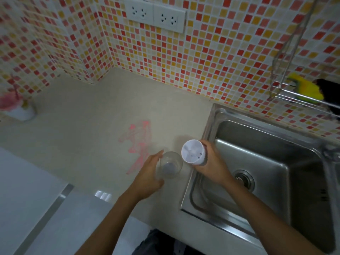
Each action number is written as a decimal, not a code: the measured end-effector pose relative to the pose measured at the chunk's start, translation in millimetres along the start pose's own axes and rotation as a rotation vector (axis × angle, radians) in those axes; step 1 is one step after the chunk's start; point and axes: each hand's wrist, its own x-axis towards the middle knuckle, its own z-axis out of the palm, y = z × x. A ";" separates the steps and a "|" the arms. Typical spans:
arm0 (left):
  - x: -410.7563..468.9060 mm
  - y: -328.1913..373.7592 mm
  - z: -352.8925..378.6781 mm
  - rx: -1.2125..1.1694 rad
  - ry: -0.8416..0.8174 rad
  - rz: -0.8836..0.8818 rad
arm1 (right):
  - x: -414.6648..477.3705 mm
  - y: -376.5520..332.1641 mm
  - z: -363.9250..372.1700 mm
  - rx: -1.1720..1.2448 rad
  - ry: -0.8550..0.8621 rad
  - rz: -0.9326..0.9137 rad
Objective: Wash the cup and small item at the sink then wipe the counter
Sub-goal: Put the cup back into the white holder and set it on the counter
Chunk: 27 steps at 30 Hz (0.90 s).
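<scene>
now both pieces are in hand, and the sink lies off to the right.
left hand (147, 178) wraps the clear cup (168, 165) over the counter (82, 137); right hand (211, 167) grips the white small item (193, 152) at the sink (261, 144) edge, nearer the basin, its open end tilted toward the camera.

mosaic tiles (211, 57) in red, orange, yellow and white cover the walls, which meet in a corner behind a pale beige tabletop (82, 115). a white double socket (154, 14) sits high on the wall (nothing plugged in). a wire rack (301, 96) hangs at right. dim, even light; a glossy white cabinet front (27, 196) below left.
</scene>
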 end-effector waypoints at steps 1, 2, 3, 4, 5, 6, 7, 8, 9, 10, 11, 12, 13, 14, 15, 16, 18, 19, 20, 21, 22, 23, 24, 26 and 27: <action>-1.5 -1.9 6.6 -0.013 -0.019 -0.003 | -1.2 -0.4 -2.5 -0.066 -0.015 -0.029; -0.1 -2.3 12.4 -0.035 0.000 -0.010 | -2.3 -1.9 -4.6 -0.131 -0.031 -0.056; 3.9 -1.7 16.8 -0.052 0.044 -0.022 | -3.2 -4.3 -6.8 -0.194 -0.048 -0.078; 9.4 -1.4 19.4 -0.061 0.095 -0.032 | -3.8 -7.2 -9.0 -0.256 -0.062 -0.098; 15.6 -1.9 20.8 -0.062 0.129 -0.035 | -3.7 -11.2 -11.2 -0.320 -0.075 -0.114; 22.0 -2.9 22.1 -0.068 0.143 -0.027 | -3.1 -16.4 -14.0 -0.390 -0.087 -0.127; 27.7 -3.4 23.2 -0.077 0.141 -0.012 | -1.6 -22.1 -17.2 -0.471 -0.098 -0.141; 32.8 -3.1 24.4 -0.097 0.134 0.003 | 0.3 -29.1 -20.5 -0.554 -0.107 -0.155; 38.0 -2.3 25.5 -0.122 0.133 0.008 | 3.2 -36.1 -23.1 -0.626 -0.124 -0.167; 43.1 -1.8 26.6 -0.156 0.138 0.005 | 6.3 -43.6 -25.2 -0.672 -0.147 -0.179; 48.1 -1.0 27.5 -0.175 0.140 0.004 | 10.0 -50.8 -26.0 -0.685 -0.171 -0.195; 53.3 -1.1 28.7 -0.184 0.139 0.012 | 13.5 -57.8 -25.5 -0.674 -0.192 -0.210; 58.0 -1.9 30.1 -0.170 0.135 0.032 | 17.4 -63.8 -23.8 -0.658 -0.208 -0.218; 62.2 -4.1 31.7 -0.164 0.131 0.045 | 21.2 -70.3 -21.3 -0.653 -0.216 -0.219; 64.9 -5.3 32.7 -0.169 0.134 0.045 | 25.5 -75.7 -18.0 -0.648 -0.213 -0.210; 66.5 -7.6 33.6 -0.191 0.136 0.035 | 29.2 -81.1 -14.7 -0.628 -0.195 -0.191; 65.9 -8.0 34.0 -0.223 0.143 0.017 | 35.4 -89.4 -7.9 -0.582 -0.140 -0.146; 64.9 -8.1 34.4 -0.230 0.147 0.011 | 37.5 -90.9 -4.5 -0.580 -0.118 -0.132; 64.1 -7.6 35.0 -0.245 0.149 0.004 | 38.6 -91.6 -1.1 -0.586 -0.101 -0.126; 63.4 -7.9 36.2 -0.274 0.147 -0.010 | 39.8 -90.5 1.9 -0.584 -0.091 -0.122; 62.7 -6.0 36.2 -0.310 0.138 -0.029 | 40.7 -89.4 4.1 -0.573 -0.090 -0.120; 61.7 -3.1 35.5 -0.335 0.125 -0.034 | 41.6 -88.5 5.9 -0.560 -0.099 -0.120; 61.9 -0.2 35.1 -0.347 0.110 -0.015 | 42.5 -88.6 6.7 -0.550 -0.116 -0.125; 64.1 0.6 36.8 -0.339 0.112 0.052 | 43.4 -90.5 7.0 -0.544 -0.153 -0.135; 64.5 0.7 37.8 -0.338 0.124 0.061 | 43.8 -92.0 7.1 -0.543 -0.163 -0.138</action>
